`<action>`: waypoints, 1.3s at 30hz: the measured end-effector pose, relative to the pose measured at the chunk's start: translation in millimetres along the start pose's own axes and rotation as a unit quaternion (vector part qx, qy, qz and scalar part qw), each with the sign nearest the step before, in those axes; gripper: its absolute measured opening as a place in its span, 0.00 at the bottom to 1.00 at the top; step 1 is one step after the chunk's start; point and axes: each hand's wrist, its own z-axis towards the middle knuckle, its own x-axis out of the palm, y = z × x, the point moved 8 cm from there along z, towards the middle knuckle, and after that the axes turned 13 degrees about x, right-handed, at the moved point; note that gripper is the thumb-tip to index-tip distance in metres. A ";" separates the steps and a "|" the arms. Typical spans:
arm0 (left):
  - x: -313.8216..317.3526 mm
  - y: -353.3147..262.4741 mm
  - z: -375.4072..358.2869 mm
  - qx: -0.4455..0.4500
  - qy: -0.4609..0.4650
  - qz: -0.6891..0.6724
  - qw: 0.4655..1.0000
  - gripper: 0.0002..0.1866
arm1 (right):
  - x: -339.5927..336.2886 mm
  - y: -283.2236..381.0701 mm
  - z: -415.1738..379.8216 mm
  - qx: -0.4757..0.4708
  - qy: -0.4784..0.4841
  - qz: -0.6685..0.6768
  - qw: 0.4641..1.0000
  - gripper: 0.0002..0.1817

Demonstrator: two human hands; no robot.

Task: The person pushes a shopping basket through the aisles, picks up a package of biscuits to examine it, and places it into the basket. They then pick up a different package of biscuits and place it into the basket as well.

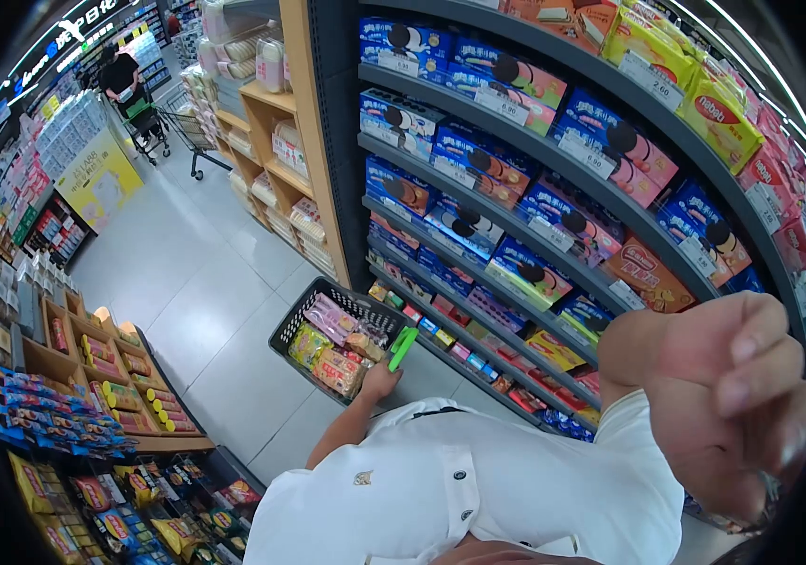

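My left hand (380, 381) is closed round the green handle (403, 347) of a black plastic shopping basket (292, 325), held low at my left side. Inside the basket lie a pink package (330, 317), a yellow-green bag (309, 348) and a clear pack of tan snacks (335, 370). Close to the camera, my right hand (728, 395) is raised in front of the snack shelves with its fingers curled in. Nothing shows between those fingers, and their tips are partly shadowed.
Dark shelves (478, 179) of blue cookie boxes rise ahead and to the right, with yellow wafer bags (723, 122) farther right. A wooden rack (295, 179) stands at their left end. Snack displays (120, 395) line the left. A person (120, 80) stands by a shopping cart (186, 122) down the tiled aisle.
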 end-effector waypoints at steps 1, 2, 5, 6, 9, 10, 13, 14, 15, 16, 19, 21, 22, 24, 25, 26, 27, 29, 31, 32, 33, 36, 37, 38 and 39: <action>0.2 -0.8 -0.8 0.000 0.000 -0.001 1.000 0.26 | 10.9 -4.8 -3.7 -0.005 0.001 0.002 1.000 0.19; -0.4 -1.3 -0.4 0.000 0.000 -0.002 1.000 0.26 | 18.6 -15.9 -8.6 0.016 -0.013 0.054 0.998 0.14; -4.6 -4.3 -1.6 -0.016 0.010 0.007 1.000 0.26 | 44.8 -58.5 -44.7 0.123 0.113 0.070 0.983 0.17; -2.7 -3.4 -3.4 -0.020 0.015 0.003 1.000 0.26 | 61.7 -75.9 -62.2 0.184 0.194 0.095 0.959 0.18; 6.2 7.6 1.5 0.003 0.001 0.001 1.000 0.27 | 120.0 -135.6 -187.2 0.451 0.324 0.147 0.819 0.14; 9.7 12.2 1.9 0.003 0.002 0.001 1.000 0.27 | 136.7 -148.6 -244.7 0.536 0.342 0.175 0.752 0.14; 8.6 8.5 2.0 0.016 -0.003 0.004 1.000 0.28 | 165.8 -137.5 -417.3 0.655 0.451 0.265 0.545 0.23; 1.3 -0.5 -3.3 0.003 -0.001 0.002 1.000 0.27 | 169.2 -123.8 -470.7 0.644 0.509 0.267 0.505 0.27; -5.4 -7.3 -3.9 -0.010 0.001 0.001 1.000 0.27 | 171.3 -105.2 -541.4 0.645 0.564 0.295 0.424 0.31; -6.2 -8.2 -3.0 -0.008 0.003 0.003 1.000 0.27 | 170.0 -88.2 -588.0 0.639 0.612 0.321 0.338 0.34; -0.8 -7.5 2.3 -0.002 0.009 0.008 1.000 0.25 | 158.7 -78.9 -548.5 0.669 0.568 0.348 0.331 0.36; -3.3 -7.1 -0.4 0.000 -0.003 0.008 1.000 0.24 | 158.7 -72.1 -559.2 0.681 0.543 0.368 0.325 0.36; -4.4 -6.9 -0.1 0.003 0.003 0.012 1.000 0.24 | 160.0 -73.2 -563.0 0.686 0.527 0.384 0.323 0.36; -0.5 -2.7 1.9 0.004 0.003 0.015 1.000 0.23 | 156.4 -74.4 -557.4 0.687 0.528 0.368 0.336 0.35; 3.9 -0.6 2.5 0.008 0.014 0.018 1.000 0.23 | 154.1 -70.7 -556.6 0.688 0.531 0.355 0.345 0.34; 5.1 3.7 3.4 0.009 -0.002 0.012 1.000 0.22 | 151.9 -65.3 -553.3 0.685 0.528 0.365 0.344 0.34; 3.8 4.3 3.8 0.009 -0.017 0.004 1.000 0.22 | 150.9 -63.6 -548.4 0.685 0.524 0.372 0.345 0.34; 2.8 0.8 2.9 0.023 -0.016 -0.004 1.000 0.21 | 141.4 -62.4 -533.7 0.682 0.517 0.384 0.347 0.34; -0.9 -4.2 2.5 0.029 -0.027 -0.009 0.999 0.20 | 131.7 -63.3 -517.2 0.677 0.515 0.396 0.347 0.33; -1.1 -6.0 4.0 0.032 -0.023 -0.009 0.999 0.20 | 127.5 -61.8 -508.7 0.674 0.513 0.403 0.347 0.33; -0.1 -3.6 4.9 0.029 -0.023 -0.012 0.999 0.19 | 123.0 -62.5 -502.5 0.672 0.510 0.411 0.347 0.33; 3.3 2.7 5.6 0.024 -0.021 -0.019 0.999 0.19 | 116.5 -63.0 -491.0 0.665 0.507 0.426 0.345 0.33; 3.4 4.3 6.2 0.023 -0.023 -0.024 0.999 0.18 | 117.2 -63.8 -489.8 0.663 0.507 0.428 0.347 0.33; 4.2 5.2 6.9 0.025 -0.021 -0.023 0.999 0.18 | 119.5 -65.6 -489.6 0.662 0.507 0.428 0.349 0.33; 5.6 6.6 6.9 0.022 -0.020 -0.027 0.999 0.19 | 125.0 -67.7 -491.4 0.661 0.508 0.427 0.352 0.32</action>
